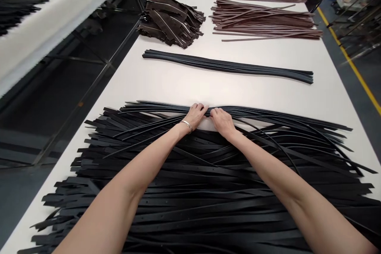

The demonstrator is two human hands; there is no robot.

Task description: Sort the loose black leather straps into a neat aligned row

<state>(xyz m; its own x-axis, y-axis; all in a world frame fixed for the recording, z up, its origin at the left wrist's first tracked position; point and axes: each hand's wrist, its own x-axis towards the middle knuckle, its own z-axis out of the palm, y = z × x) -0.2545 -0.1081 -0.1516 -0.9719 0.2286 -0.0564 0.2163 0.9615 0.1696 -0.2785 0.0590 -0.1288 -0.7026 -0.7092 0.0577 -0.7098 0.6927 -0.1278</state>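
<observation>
White worktable [166, 87] running away from us, and across its near end a great loose spread of black leather belt straps [208, 214], far from tidied. Left hand [195, 117] and right hand [222, 123] sit close together at the spread's far edge, fingers [199, 108] curled and pinching the topmost straps. Further up the table, one slim bundle of black straps [226, 65] lies neatly aligned, with brown strap piles [262, 20] beyond it.

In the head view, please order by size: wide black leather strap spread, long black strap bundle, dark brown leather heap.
Largest: wide black leather strap spread. Then, unsure of order: long black strap bundle, dark brown leather heap.
</observation>
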